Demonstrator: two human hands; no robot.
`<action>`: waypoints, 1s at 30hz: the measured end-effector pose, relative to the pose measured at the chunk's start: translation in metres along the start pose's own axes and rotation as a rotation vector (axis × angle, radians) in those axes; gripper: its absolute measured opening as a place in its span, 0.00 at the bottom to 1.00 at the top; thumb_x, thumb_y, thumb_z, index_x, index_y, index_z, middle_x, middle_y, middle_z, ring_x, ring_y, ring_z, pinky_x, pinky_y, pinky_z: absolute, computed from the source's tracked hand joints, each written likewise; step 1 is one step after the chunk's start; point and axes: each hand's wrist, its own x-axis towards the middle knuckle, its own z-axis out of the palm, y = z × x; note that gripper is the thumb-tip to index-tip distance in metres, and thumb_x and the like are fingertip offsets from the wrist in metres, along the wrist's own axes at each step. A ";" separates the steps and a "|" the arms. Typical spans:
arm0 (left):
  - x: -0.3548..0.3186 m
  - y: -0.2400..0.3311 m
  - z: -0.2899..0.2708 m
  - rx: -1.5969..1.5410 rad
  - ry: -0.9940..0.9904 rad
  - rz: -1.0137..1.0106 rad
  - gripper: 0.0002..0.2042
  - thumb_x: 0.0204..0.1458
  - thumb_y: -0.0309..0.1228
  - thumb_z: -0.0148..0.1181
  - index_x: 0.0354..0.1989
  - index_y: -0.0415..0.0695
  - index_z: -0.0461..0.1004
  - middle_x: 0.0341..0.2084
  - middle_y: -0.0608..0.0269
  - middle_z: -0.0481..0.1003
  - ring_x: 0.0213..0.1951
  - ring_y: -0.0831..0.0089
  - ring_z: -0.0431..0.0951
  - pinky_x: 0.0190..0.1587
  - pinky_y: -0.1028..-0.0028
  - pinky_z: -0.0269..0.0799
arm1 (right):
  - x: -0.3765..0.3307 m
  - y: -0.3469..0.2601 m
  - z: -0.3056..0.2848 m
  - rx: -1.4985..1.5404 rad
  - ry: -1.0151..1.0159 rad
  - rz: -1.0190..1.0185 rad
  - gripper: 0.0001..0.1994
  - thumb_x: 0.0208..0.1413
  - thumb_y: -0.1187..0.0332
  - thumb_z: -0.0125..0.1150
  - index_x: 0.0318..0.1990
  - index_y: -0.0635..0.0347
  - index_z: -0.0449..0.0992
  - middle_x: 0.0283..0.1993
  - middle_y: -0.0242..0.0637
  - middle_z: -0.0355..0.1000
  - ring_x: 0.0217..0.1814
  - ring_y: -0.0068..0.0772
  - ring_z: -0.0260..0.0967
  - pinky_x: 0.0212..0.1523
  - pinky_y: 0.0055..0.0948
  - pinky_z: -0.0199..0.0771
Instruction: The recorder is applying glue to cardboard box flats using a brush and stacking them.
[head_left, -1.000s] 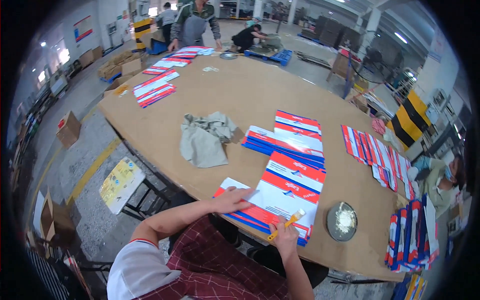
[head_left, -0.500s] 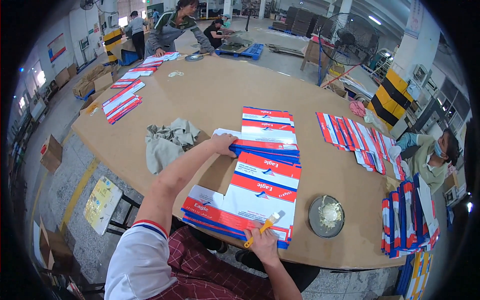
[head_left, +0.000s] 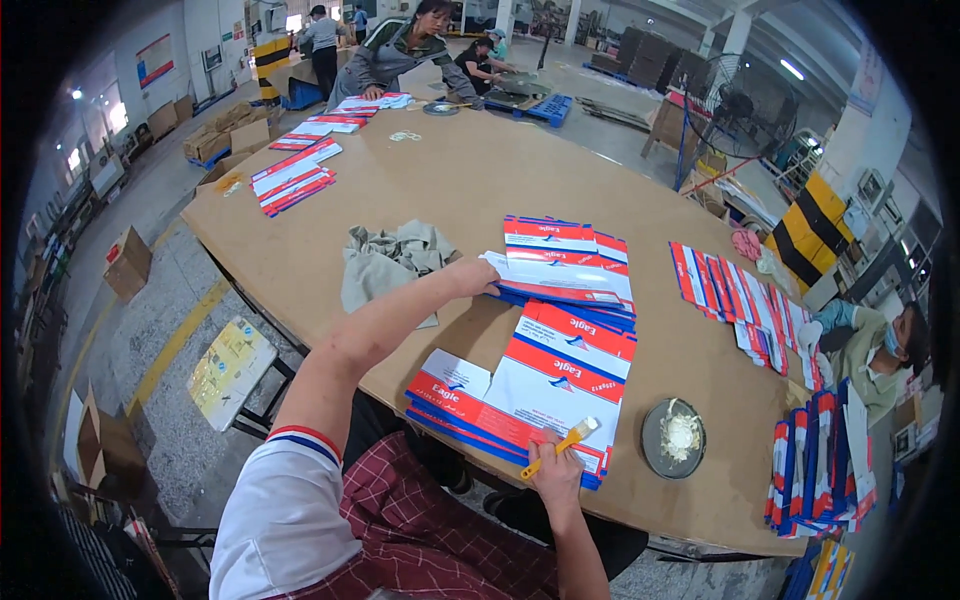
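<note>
My left hand is closed on the left edge of the top flat carton in the farther red, white and blue stack. That sheet looks slightly raised and bowed; my fingertips are partly hidden. In front lies a nearer stack of flat cartons, fanned out and overlapping. My right hand is wrapped round the yellow handle of a brush, its pale bristles pointing up and right, above this stack's near right corner. To the right sits a round dark bowl with white paste in it.
A crumpled grey-green cloth lies left of the stacks. More flat cartons lie at the right, right front and far left of the brown table. Co-workers are at the far edge and right. A stool stands left.
The whole view has shifted, so things sit farther right. My left hand has lifted the top carton's edge a little. The right hand still holds the brush over the nearer stack.
</note>
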 end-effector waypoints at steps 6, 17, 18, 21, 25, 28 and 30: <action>-0.019 0.035 -0.058 0.187 0.279 -0.252 0.13 0.46 0.30 0.49 0.41 0.40 0.70 0.38 0.53 0.73 0.43 0.62 0.73 0.44 0.67 0.69 | -0.008 -0.002 0.005 0.013 -0.096 0.090 0.13 0.46 0.71 0.62 0.25 0.61 0.61 0.41 0.47 0.71 0.34 0.45 0.71 0.36 0.36 0.73; -0.197 0.198 -0.022 0.127 0.062 -0.075 0.23 0.46 0.33 0.49 0.52 0.37 0.64 0.50 0.54 0.66 0.51 0.61 0.66 0.52 0.65 0.61 | 0.023 -0.029 -0.001 0.084 0.204 -0.049 0.14 0.46 0.74 0.61 0.31 0.60 0.57 0.47 0.56 0.67 0.45 0.56 0.66 0.49 0.49 0.65; -0.201 0.201 -0.020 0.124 0.055 -0.087 0.23 0.46 0.33 0.49 0.52 0.37 0.64 0.50 0.54 0.66 0.51 0.61 0.66 0.52 0.65 0.61 | 0.018 -0.025 0.006 0.065 0.114 0.002 0.12 0.46 0.74 0.61 0.29 0.61 0.59 0.47 0.55 0.67 0.43 0.55 0.66 0.46 0.46 0.67; -0.202 0.207 -0.015 -0.092 0.157 -0.135 0.20 0.49 0.34 0.50 0.49 0.38 0.65 0.48 0.54 0.66 0.52 0.62 0.64 0.51 0.64 0.60 | 0.003 -0.017 0.020 0.012 0.006 0.092 0.11 0.46 0.74 0.60 0.28 0.62 0.61 0.48 0.54 0.67 0.42 0.55 0.67 0.42 0.44 0.68; -0.170 0.199 -0.020 -0.341 0.152 -0.326 0.16 0.48 0.32 0.52 0.45 0.39 0.68 0.44 0.55 0.67 0.50 0.63 0.65 0.50 0.60 0.59 | 0.004 -0.021 0.020 -0.016 -0.070 0.189 0.09 0.48 0.74 0.58 0.25 0.62 0.62 0.49 0.49 0.67 0.42 0.53 0.67 0.41 0.44 0.67; -0.151 0.195 -0.010 -0.159 0.145 -0.415 0.18 0.44 0.28 0.52 0.46 0.38 0.67 0.44 0.55 0.67 0.50 0.63 0.65 0.50 0.56 0.58 | 0.001 -0.023 0.020 -0.014 -0.048 0.210 0.08 0.48 0.75 0.58 0.27 0.63 0.63 0.49 0.51 0.67 0.44 0.54 0.67 0.43 0.43 0.68; -0.141 0.192 0.013 -0.053 0.156 -0.477 0.20 0.40 0.26 0.51 0.47 0.38 0.66 0.44 0.54 0.68 0.51 0.63 0.65 0.51 0.53 0.57 | -0.003 -0.023 0.020 -0.042 -0.078 0.266 0.09 0.48 0.75 0.58 0.28 0.63 0.62 0.50 0.52 0.66 0.45 0.55 0.67 0.44 0.42 0.69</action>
